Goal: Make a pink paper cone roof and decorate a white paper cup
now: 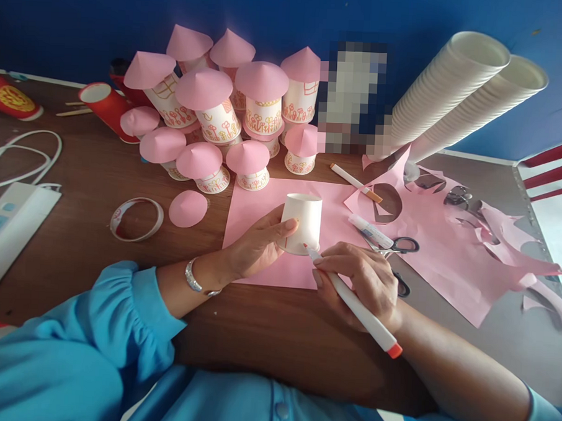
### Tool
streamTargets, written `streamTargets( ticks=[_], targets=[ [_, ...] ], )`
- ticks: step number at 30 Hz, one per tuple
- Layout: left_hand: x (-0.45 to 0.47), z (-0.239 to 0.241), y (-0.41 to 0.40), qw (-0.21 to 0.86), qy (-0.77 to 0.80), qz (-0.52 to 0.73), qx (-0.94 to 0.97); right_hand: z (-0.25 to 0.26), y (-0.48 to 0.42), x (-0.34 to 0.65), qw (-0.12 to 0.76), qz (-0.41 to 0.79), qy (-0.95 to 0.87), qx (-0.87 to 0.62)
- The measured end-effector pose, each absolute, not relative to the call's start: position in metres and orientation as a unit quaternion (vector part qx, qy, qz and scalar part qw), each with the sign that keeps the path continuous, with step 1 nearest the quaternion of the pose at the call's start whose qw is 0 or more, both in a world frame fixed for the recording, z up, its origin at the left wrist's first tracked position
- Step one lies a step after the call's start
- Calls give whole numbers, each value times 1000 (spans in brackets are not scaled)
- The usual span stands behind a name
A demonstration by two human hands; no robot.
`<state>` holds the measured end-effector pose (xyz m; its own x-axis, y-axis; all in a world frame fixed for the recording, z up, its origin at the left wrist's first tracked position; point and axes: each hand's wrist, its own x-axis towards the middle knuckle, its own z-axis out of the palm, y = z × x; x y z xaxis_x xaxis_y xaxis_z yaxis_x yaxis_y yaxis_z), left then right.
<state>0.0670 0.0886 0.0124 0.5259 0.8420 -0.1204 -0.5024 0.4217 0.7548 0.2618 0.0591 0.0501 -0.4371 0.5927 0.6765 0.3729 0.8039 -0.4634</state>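
Observation:
My left hand (263, 244) is wrapped round a white paper cup (309, 215), thumb across its front. The cup is held over a pink paper sheet (254, 274). In my right hand (362, 279) is a white marker (362, 316) with an orange-red end. Its tip is at the lower front of the cup, where a small reddish mark shows near my left thumb. Behind the cup stand several decorated paper cups (263, 115) with pink cone tops (205, 88) and drawn flowers. A loose pink cone (188, 208) lies left of the sheet.
Scissors (405, 245), a glue tube (371, 231), another marker (355, 181) and cut pink paper (446, 261) lie to the right. Tall cup stacks (449, 87) lean at the back right. A tape roll (137, 219) and power strip (19, 230) are on the left.

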Motion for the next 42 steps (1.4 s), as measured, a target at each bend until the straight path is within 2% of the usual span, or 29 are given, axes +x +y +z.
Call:
streamTargets(
  ticks=[42],
  targets=[
    [67,11,88,808,244,424,328,53,60,263,432,107,-846,-294]
  ],
)
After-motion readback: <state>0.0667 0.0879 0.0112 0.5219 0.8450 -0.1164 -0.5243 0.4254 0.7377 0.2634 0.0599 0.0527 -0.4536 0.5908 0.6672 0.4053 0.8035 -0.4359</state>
